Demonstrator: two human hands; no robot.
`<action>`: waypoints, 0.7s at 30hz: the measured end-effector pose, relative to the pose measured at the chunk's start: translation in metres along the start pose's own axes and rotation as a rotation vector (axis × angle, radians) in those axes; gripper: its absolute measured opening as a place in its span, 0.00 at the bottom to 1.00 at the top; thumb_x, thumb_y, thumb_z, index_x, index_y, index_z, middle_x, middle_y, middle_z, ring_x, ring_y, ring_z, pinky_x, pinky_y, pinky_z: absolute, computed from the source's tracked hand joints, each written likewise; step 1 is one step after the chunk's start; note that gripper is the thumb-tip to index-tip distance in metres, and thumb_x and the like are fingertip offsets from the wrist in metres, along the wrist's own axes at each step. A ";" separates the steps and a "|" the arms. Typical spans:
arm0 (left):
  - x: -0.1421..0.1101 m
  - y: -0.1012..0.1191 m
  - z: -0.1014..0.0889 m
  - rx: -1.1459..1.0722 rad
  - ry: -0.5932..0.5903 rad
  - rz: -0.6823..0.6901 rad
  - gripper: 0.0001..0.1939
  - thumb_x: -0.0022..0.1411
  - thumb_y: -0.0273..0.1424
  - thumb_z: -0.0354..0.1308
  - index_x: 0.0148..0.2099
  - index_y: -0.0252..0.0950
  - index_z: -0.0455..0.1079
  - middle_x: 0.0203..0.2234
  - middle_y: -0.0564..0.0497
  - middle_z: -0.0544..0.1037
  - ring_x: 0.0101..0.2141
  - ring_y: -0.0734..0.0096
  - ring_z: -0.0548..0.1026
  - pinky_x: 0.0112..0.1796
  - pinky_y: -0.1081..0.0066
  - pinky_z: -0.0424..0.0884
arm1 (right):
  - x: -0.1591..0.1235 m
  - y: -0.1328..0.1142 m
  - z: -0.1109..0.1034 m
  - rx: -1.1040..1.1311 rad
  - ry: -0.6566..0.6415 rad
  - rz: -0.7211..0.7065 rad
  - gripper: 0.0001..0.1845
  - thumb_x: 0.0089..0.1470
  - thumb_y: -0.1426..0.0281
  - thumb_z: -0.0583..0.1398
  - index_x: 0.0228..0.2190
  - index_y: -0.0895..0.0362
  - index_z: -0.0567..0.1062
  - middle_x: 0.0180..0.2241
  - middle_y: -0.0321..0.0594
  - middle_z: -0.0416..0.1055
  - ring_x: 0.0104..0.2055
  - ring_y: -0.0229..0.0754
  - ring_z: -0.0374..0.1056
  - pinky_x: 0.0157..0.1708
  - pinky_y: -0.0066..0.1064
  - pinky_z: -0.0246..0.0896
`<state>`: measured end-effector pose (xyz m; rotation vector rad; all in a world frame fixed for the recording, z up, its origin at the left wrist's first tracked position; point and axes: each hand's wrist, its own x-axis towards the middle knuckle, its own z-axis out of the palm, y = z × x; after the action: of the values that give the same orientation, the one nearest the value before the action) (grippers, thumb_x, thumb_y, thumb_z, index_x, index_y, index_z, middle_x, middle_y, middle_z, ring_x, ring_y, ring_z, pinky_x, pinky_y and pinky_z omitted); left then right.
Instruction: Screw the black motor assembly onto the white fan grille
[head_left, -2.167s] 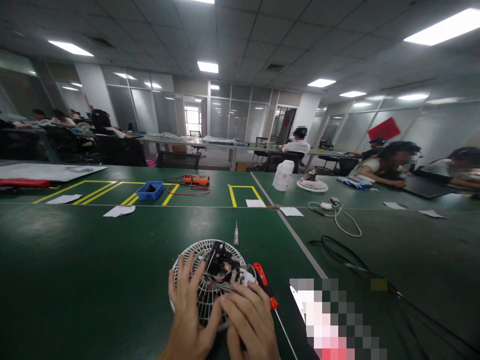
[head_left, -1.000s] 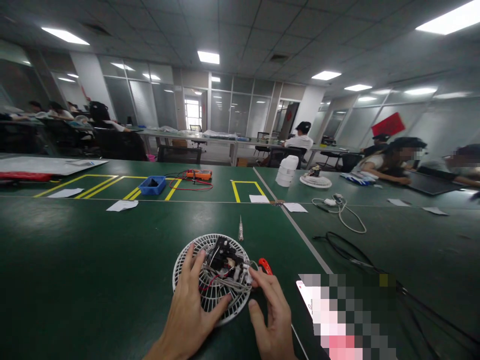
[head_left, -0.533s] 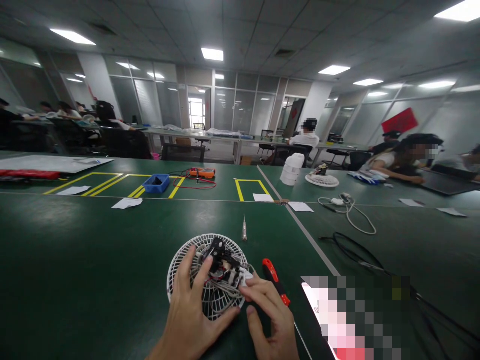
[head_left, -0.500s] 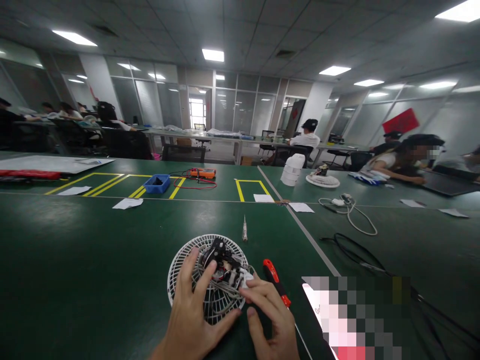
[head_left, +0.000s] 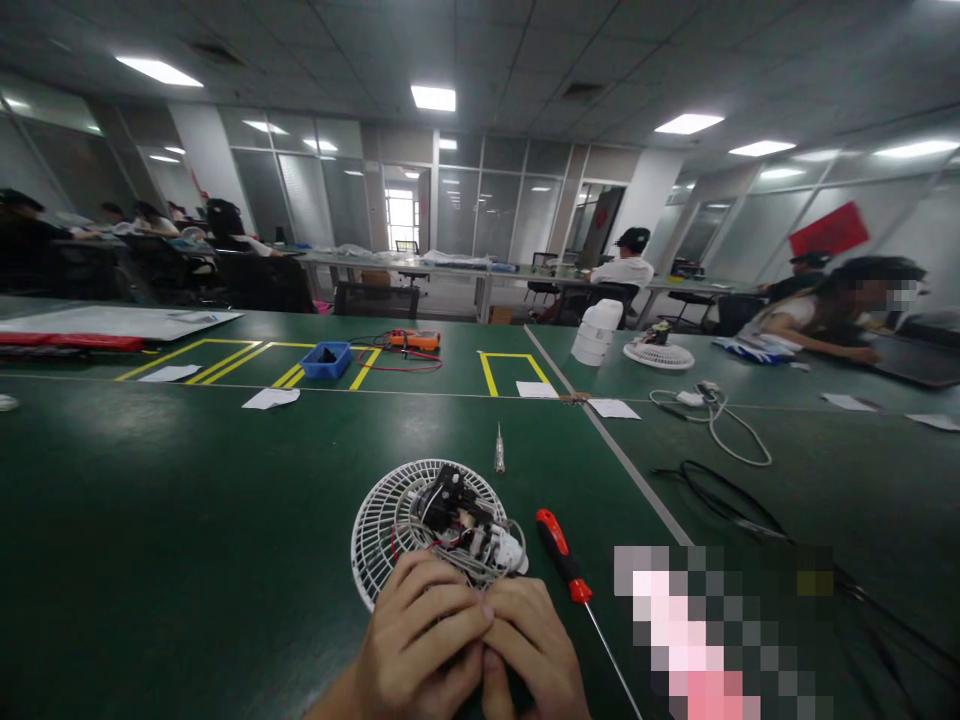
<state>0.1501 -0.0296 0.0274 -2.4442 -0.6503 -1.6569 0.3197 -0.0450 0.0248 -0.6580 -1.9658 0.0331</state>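
Observation:
A white round fan grille (head_left: 373, 515) lies on the green table, bearing a black fan motor (head_left: 444, 497), a white plastic part (head_left: 507, 551) and bundled grey wires. Over the near edge of the grille, my left hand (head_left: 427, 630) and my right hand (head_left: 534, 635) meet, their curled fingertips pressed together. Whatever is between the fingers is hidden. A red-and-black screwdriver (head_left: 559, 552) lies to the right of my right hand, its long shaft pointing toward me. Beyond the grille is a small clear-handled screwdriver (head_left: 499, 452).
Farther back stand a blue bin (head_left: 325, 361) and an orange multimeter (head_left: 415, 340) with red leads. At right are a white cylindrical part (head_left: 597, 335), another fan grille (head_left: 658, 356), a grey cable (head_left: 709, 415) and a black cable (head_left: 720, 505). People sit at the surrounding tables.
My hands have come together from their spread pose. The left hand has left the motor and moved down and right; the right hand has left the white part. The view has shifted slightly.

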 end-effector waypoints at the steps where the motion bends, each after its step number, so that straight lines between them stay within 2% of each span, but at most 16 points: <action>1: 0.001 0.001 0.000 -0.015 0.010 -0.016 0.15 0.56 0.18 0.60 0.46 0.33 0.73 0.33 0.48 0.82 0.36 0.67 0.77 0.41 0.62 0.74 | 0.000 0.000 0.000 0.004 -0.009 -0.004 0.17 0.51 0.81 0.52 0.40 0.55 0.73 0.33 0.42 0.74 0.34 0.45 0.71 0.32 0.37 0.67; 14: -0.009 -0.003 0.003 -0.008 -0.026 -0.104 0.15 0.58 0.21 0.59 0.48 0.35 0.73 0.35 0.47 0.81 0.37 0.65 0.76 0.41 0.62 0.74 | 0.001 -0.002 0.001 0.091 -0.042 0.046 0.21 0.53 0.82 0.52 0.44 0.55 0.74 0.34 0.43 0.74 0.35 0.45 0.70 0.32 0.36 0.68; 21: -0.008 -0.006 0.001 -0.030 -0.018 -0.116 0.11 0.60 0.25 0.61 0.46 0.34 0.73 0.33 0.46 0.80 0.37 0.64 0.76 0.40 0.63 0.74 | -0.002 -0.002 0.002 0.125 -0.130 0.071 0.23 0.57 0.81 0.50 0.50 0.54 0.73 0.37 0.45 0.74 0.38 0.47 0.72 0.36 0.39 0.71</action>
<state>0.1455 -0.0258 0.0190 -2.4896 -0.7893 -1.6989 0.3179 -0.0473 0.0234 -0.6565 -2.0455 0.2460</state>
